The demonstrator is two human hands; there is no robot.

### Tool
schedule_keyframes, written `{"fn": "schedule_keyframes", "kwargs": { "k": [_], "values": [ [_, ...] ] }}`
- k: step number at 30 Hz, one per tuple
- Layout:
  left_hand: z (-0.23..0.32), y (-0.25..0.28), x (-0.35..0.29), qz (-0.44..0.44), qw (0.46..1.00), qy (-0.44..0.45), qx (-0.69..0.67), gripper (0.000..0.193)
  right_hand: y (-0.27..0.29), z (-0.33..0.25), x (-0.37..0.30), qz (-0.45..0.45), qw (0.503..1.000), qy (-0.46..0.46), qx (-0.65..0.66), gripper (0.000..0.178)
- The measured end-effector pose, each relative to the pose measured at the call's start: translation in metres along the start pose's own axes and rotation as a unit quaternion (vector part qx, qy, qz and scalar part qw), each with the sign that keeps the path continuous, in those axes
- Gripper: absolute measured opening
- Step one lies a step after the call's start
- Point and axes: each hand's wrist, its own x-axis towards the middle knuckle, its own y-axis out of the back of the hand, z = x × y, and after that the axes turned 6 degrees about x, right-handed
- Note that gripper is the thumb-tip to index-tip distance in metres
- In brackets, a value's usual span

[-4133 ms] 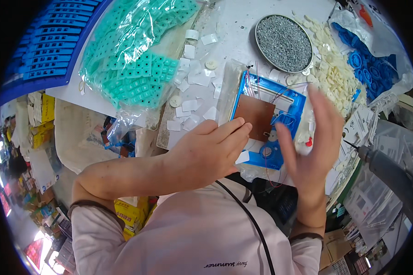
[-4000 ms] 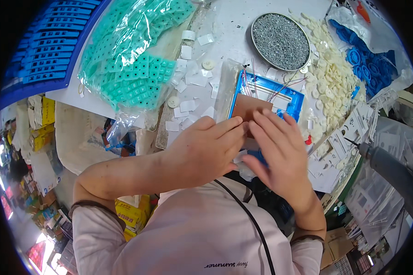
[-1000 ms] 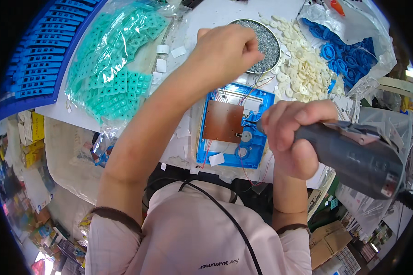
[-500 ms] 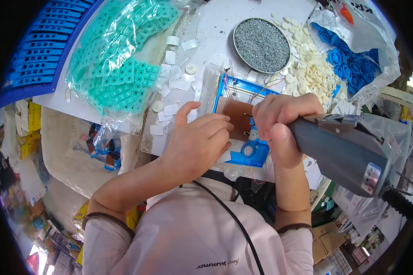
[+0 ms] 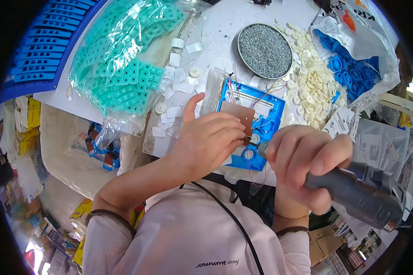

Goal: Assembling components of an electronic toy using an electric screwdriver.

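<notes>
A brown circuit board (image 5: 239, 114) lies in a blue plastic housing (image 5: 274, 120), with thin coloured wires coming off it. My left hand (image 5: 211, 142) rests over the board's left and lower part, fingers stretched out side by side, thumb apart. A dark grey electric screwdriver (image 5: 353, 192) is gripped in my right hand (image 5: 307, 160), tilted, its body pointing down to the right. Its tip reaches the board's lower right edge, beside my left fingertips. Whether a screw sits under the tip is too small to tell.
A round tin of small screws (image 5: 265, 50) stands behind the housing. White plastic discs (image 5: 307, 78) and a bag of blue rings (image 5: 348, 68) lie right of it. At left are bagged green keypads (image 5: 124, 68), blue parts (image 5: 46, 50) and a white bin (image 5: 64, 156).
My right hand and the screwdriver have moved down toward me, and the tip now meets the board's lower edge. My left hand has shifted slightly right, further onto the board.
</notes>
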Motion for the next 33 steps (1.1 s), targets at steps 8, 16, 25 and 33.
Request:
{"fn": "schedule_keyframes", "kwargs": {
  "k": [8, 16, 25, 33],
  "values": [
    [-0.003, -0.001, 0.021, -0.027, 0.997, -0.058, -0.03, 0.017, 0.006, -0.008, -0.007, 0.02, 1.0, 0.009, -0.02, 0.04],
    [-0.058, -0.013, 0.139, 0.001, 0.981, -0.02, 0.194, 0.015, 0.01, 0.002, -0.001, 0.051, 0.996, 0.01, -0.076, 0.037],
    [-0.061, -0.049, 0.165, -0.048, 0.963, 0.009, 0.265, 0.018, -0.005, 0.025, -0.022, 0.042, 0.998, -0.042, -0.015, 0.034],
    [-0.063, -0.046, 0.156, 0.04, 0.971, -0.005, 0.234, 0.014, -0.009, 0.037, -0.022, 0.03, 0.999, -0.026, -0.036, 0.028]
  ]
}}
